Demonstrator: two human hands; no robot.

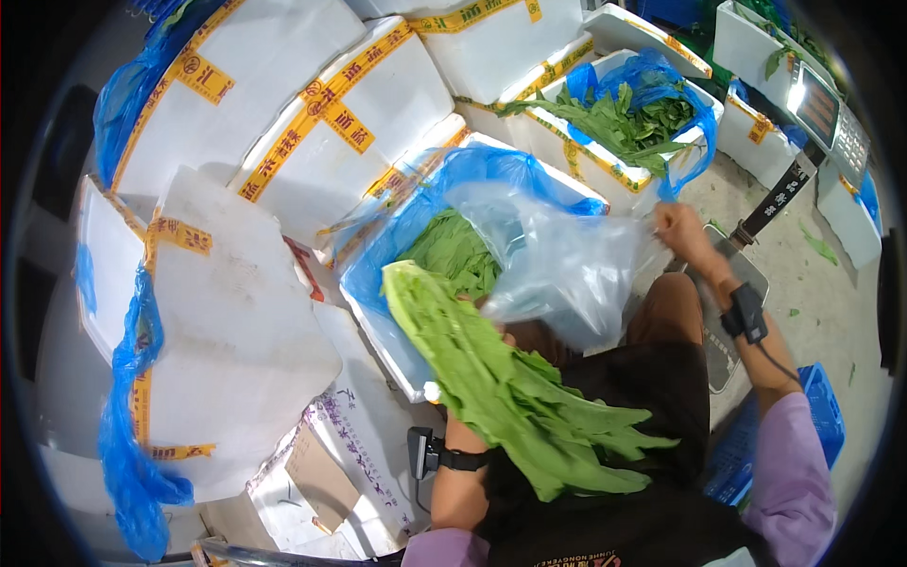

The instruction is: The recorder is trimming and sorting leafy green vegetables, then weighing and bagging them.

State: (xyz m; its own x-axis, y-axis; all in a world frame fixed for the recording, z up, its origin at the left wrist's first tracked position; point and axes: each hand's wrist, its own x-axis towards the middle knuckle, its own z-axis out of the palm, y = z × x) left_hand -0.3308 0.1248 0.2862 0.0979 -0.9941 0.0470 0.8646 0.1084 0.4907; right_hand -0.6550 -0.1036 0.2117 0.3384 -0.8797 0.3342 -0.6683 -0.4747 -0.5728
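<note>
A long head of green leaf lettuce (496, 383) lies slantwise over my left forearm and lap, its pale cut base toward the upper left. My left hand (507, 337) is mostly hidden behind the leaves, with only bits of fingers showing, and it grips the lettuce. My right hand (684, 230) is closed on the edge of a clear plastic bag (567, 276), which is spread between my hands. Whether my left fingers also touch the bag cannot be seen. Under the bag stands a foam box (386, 354) lined with blue film, with more leafy greens (450, 251) inside.
Another foam box (616, 173) of loose greens stands beyond. Lidded, taped foam boxes (340, 92) are stacked at left and back. A scale (744, 283) with a display on a post (776, 195) stands at right, near a blue plastic crate (825, 418). Blue film (134, 397) hangs at left.
</note>
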